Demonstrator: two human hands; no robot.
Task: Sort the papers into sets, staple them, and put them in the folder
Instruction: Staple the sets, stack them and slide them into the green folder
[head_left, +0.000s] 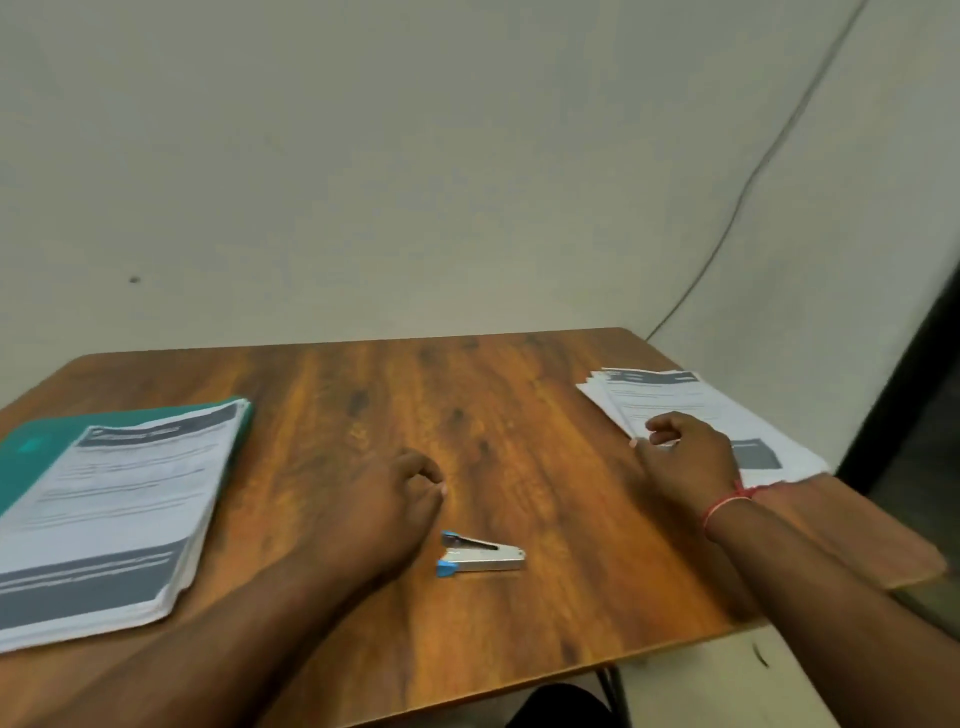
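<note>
A thick stack of printed papers (111, 514) lies on a green folder (31, 447) at the table's left. A looser pile of printed sheets (675, 400) is fanned out at the far right. Between them, near the front, a small silver stapler with blue ends (480, 555) lies on its side. My left hand (387, 506) rests on the wood just left of the stapler, fingers loosely curled and holding nothing. My right hand (685, 457) is at the near left edge of the right pile, thumb and fingers curled and pinching the sheets' edge.
The brown wooden table (467, 415) stands against a pale wall, its right corner close to a side wall with a thin cable (748, 187) running down it. The front edge is near my forearms.
</note>
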